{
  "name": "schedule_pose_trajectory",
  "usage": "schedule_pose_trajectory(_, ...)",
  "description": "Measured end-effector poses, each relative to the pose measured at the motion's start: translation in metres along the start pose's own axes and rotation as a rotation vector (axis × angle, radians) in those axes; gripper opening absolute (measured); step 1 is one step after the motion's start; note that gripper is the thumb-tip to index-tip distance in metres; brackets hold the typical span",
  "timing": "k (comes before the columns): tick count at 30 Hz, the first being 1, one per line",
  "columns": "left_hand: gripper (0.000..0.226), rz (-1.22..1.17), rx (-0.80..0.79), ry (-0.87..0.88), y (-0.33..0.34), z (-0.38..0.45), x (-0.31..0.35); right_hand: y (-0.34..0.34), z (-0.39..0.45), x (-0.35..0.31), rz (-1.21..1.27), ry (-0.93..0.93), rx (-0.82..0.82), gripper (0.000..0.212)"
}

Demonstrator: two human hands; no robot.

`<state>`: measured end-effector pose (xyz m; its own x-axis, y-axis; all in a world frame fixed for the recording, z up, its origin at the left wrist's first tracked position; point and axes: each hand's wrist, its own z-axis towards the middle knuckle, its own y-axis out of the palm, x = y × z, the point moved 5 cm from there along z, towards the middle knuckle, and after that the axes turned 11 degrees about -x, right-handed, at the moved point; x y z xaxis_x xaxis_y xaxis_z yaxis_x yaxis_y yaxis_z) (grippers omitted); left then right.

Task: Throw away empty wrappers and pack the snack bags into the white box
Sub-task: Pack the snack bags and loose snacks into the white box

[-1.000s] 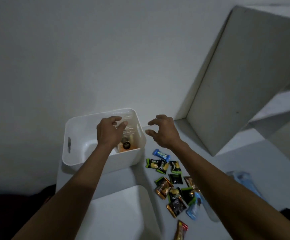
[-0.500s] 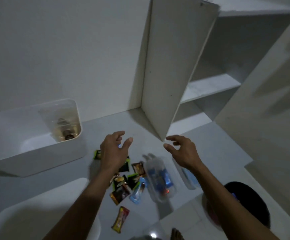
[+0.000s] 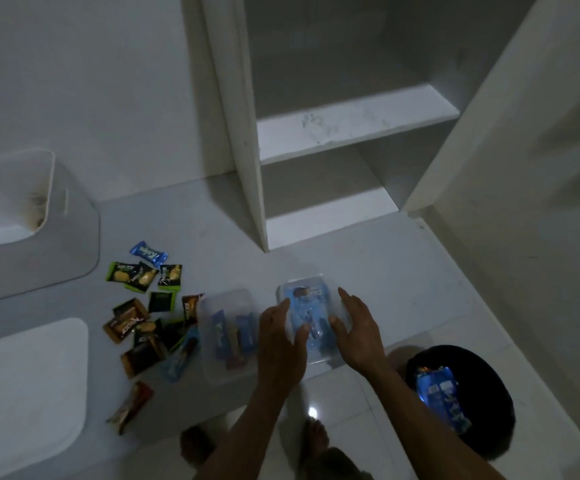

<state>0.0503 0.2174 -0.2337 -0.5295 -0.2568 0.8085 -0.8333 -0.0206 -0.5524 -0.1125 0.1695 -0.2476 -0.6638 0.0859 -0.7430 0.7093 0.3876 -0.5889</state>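
We are leaning over the white counter (image 3: pixel 368 251), the white box (image 3: pixel 73 237) sitting at its far left edge. Both hands are flanking a clear container (image 3: pixel 311 315) lengthwise near the front edge, left hand (image 3: pixel 281 344) and right hand (image 3: pixel 357 334) spread, gripping nothing.

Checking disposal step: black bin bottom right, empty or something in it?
Not empty. The black bin on the floor holds at least one crumpled blue wrapper, lying inside its rim. What lies under it cannot be told.
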Motion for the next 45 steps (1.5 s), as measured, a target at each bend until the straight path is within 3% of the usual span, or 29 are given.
schedule_pose_trajectory(7, 0.091, 0.031, -0.065, -0.119, 0.049, 0.017, -0.019, 0.008, 0.013, 0.020, 0.102, -0.060, -0.098, 0.048)
schedule_pose_trajectory(12, 0.061, 0.021, -0.095, -0.186, 0.055, 0.023, -0.022, 0.007, 0.016, 0.025, 0.109, -0.069, -0.124, 0.048)
schedule_pose_trajectory(22, 0.065, -0.023, -0.025, -0.155, 0.004, 0.000, 0.010, -0.001, -0.002, -0.022, 0.232, -0.139, -0.089, 0.050)
schedule_pose_trajectory(31, 0.066, 0.051, 0.035, -0.262, -0.092, -0.027, -0.044, 0.076, -0.010, -0.098, 0.270, -0.195, -0.217, 0.049)
schedule_pose_trajectory(45, 0.068, -0.023, 0.022, -0.222, -0.103, -0.031, -0.072, 0.109, -0.008, -0.100, 0.190, -0.194, -0.166, 0.048)
